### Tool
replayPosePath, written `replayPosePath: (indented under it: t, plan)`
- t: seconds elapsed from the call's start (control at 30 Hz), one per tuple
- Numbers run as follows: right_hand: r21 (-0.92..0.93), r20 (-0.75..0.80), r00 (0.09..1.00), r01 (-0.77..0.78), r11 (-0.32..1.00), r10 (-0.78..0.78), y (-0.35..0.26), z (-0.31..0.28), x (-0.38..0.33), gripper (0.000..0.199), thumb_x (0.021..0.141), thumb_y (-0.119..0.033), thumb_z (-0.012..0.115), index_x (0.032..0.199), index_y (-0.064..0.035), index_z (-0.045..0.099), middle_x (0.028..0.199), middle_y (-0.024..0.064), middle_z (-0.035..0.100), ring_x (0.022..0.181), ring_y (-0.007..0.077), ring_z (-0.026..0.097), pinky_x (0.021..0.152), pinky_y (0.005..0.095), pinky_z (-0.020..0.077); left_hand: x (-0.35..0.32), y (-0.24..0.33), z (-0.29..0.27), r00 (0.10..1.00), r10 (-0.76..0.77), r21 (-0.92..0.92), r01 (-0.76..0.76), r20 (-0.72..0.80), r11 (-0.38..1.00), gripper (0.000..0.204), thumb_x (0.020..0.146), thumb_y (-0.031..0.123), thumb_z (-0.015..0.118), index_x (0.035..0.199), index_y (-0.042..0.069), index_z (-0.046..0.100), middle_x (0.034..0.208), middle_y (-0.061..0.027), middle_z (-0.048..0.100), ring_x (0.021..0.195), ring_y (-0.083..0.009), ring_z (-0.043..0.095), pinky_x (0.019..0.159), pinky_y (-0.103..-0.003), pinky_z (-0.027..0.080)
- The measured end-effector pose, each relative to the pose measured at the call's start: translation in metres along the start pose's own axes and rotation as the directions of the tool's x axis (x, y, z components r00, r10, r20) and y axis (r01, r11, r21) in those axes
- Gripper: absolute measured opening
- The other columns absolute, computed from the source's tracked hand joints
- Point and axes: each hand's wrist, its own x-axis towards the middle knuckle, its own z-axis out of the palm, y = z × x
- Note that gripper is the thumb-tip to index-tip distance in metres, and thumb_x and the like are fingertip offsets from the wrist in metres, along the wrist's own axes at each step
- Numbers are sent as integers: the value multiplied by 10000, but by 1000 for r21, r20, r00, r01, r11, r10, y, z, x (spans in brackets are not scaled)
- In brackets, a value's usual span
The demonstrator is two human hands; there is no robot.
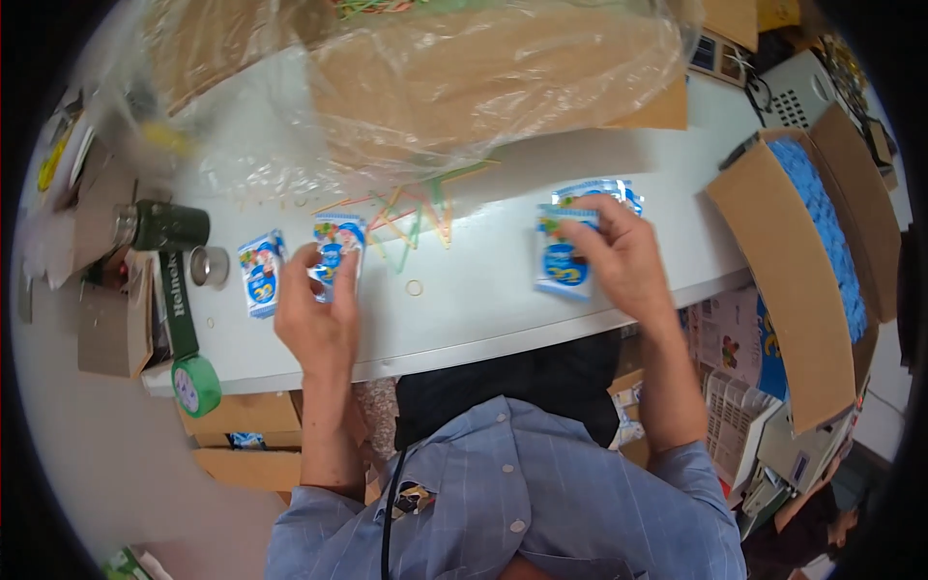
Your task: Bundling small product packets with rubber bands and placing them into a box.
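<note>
My left hand (322, 314) is at the left of the white table (474, 304), its curled thumb and forefinger on a small blue-and-white packet (338, 232). A second stack of such packets (259, 275) lies just left of it. In my right hand (623, 251) is another blue-and-white packet (563, 266), gripped between thumb and fingers above the table. Behind that hand, more packets (623, 188) lie partly covered. Between my hands are loose red, green and yellow rubber bands (416, 217), with one small ring-shaped band (415, 287) nearer the edge.
Clear plastic sheeting (503, 82) over cardboard fills the far side. A dark green bottle (174, 225), a metal cup (209, 265) and green tape (196, 387) are on the left. At the right stands an open carton (788, 271) with blue contents (822, 232).
</note>
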Motion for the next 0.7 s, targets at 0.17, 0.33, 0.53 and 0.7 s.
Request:
replayPosePath:
  t: [0.17,0.33,0.53,0.7]
  plan:
    - [-762,-45,992,41,646,-116,0,-16,13,258,872,-143,705,1088,-23,631,939,174,691,814,302,697,684,385,536,12,-30,-8,996,-17,356,-14,85,934,540,821,329,784,1204,-10,609,1105,-191,652,954,-376,644,775,-441,521]
    - [-784,-106,924,150,602,-368,1,-22,19,196,846,-115,739,998,-28,651,960,139,655,802,275,667,671,369,524,15,-36,-2,958,-238,269,190,160,944,545,765,311,833,1167,-12,658,975,-158,699,880,-318,680,768,-402,523]
    - [-646,-157,689,471,601,-708,-79,-42,63,116,902,-51,674,1004,4,668,891,122,670,772,167,622,708,284,505,20,-47,-6,944,-304,66,298,126,952,252,785,169,810,974,28,722,775,-75,658,665,-157,583,625,-311,475]
    - [-840,97,568,487,239,-817,-122,-80,190,249,1001,-202,573,1069,20,665,1003,171,716,914,229,718,746,309,559,24,-43,3,918,-368,8,371,151,929,181,837,174,773,859,7,707,690,-82,650,607,-151,570,594,-294,464]
